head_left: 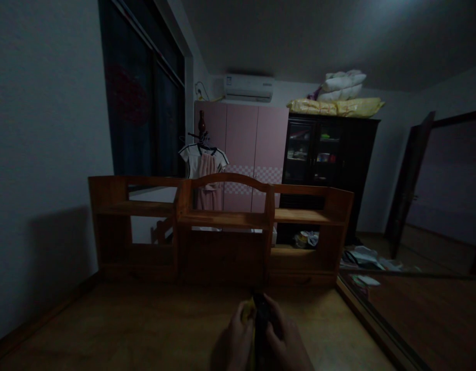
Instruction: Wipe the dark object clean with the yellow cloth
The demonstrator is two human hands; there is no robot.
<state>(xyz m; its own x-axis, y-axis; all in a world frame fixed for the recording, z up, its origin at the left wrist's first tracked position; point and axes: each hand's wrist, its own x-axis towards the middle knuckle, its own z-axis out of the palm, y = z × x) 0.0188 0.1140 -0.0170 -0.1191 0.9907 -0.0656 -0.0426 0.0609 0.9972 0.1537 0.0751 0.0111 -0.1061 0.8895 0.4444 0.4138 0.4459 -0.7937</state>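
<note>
Low in the head view, my left hand [240,337] and my right hand [287,337] are close together over the wooden desktop [164,324]. The fingers of my left hand are closed on a small yellow thing [248,310], partly covered by them. A dark, long thing [262,314] stands between the two hands, gripped by the fingers and thumb of my right hand. A thin yellow edge runs down along its left side. The room is dim, so I cannot make out what kind of things these are, or whether they are joined.
A wooden shelf unit [224,220] spans the desk's back edge. Behind it are a pink wardrobe [241,136], a dark cabinet [356,154] and clothes on a stand [207,165]. Papers [363,256] lie beyond the desk's right edge. A wall [48,154] borders the left.
</note>
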